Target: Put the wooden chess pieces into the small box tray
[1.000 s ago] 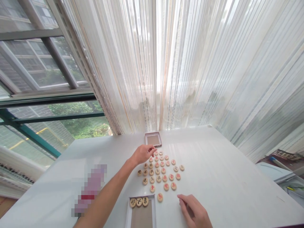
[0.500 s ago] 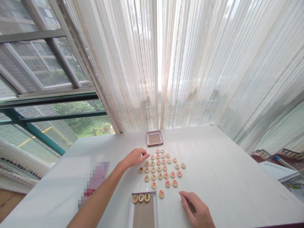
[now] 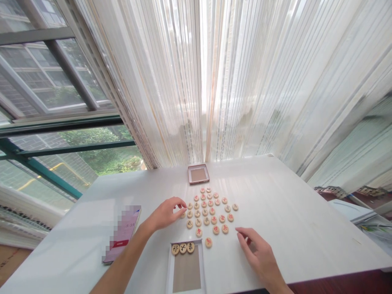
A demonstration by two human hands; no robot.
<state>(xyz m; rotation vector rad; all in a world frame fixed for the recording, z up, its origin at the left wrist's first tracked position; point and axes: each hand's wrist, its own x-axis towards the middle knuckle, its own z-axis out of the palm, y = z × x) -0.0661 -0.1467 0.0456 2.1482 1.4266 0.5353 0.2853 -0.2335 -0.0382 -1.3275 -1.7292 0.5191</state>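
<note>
In the cluster [image 3: 204, 203], the nine-o'clock disc [image 3: 183, 216] is partly covered by the left hand [image 3: 168, 212], grip unclear. Outside, at four, the right hand [image 3: 256, 250] is unclenched.

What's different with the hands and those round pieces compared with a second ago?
The left hand has moved back and leftward, from near the far tray to the left edge of the round pieces, beside the leftmost piece; whether it grips that one, I can't tell. The right hand has edged slightly forward. The three pieces in the near box stayed put.
</note>
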